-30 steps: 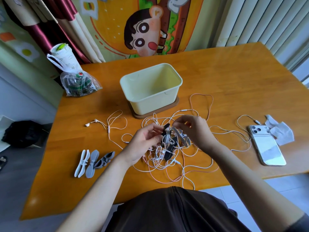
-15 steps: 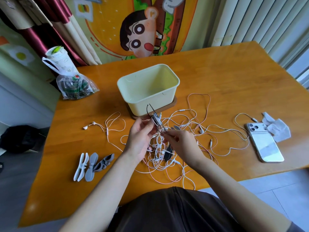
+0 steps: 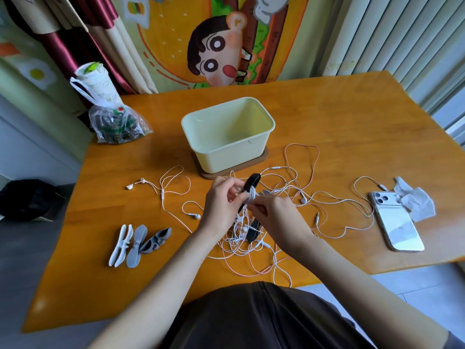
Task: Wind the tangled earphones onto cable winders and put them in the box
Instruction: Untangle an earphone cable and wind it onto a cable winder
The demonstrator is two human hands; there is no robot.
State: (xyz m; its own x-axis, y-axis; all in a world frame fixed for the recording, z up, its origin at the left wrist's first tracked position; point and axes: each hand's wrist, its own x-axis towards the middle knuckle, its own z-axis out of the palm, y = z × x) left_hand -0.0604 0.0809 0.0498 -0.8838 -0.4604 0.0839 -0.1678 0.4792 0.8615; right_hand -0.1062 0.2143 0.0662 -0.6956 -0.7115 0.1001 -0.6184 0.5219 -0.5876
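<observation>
You are just starting: your left hand (image 3: pixel 220 202) is gripping a black winder (image 3: pixel 252 182) mid-frame, your right hand (image 3: pixel 274 212) pinching cable (image 3: pixel 252 195) onto it; tangled earphones (image 3: pixel 237 239) are lying below, the box (image 3: pixel 226 152) empty above.

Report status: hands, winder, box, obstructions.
Left hand grips black winder; right hand pinches white cable at it. Box holds no earphones. Loose tangle beneath hands.

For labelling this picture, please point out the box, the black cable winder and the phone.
box (image 3: pixel 227 157): head view, on its front wall.
black cable winder (image 3: pixel 252 181): head view, on its upper end.
phone (image 3: pixel 396 222): head view, on the middle of its back.
</observation>
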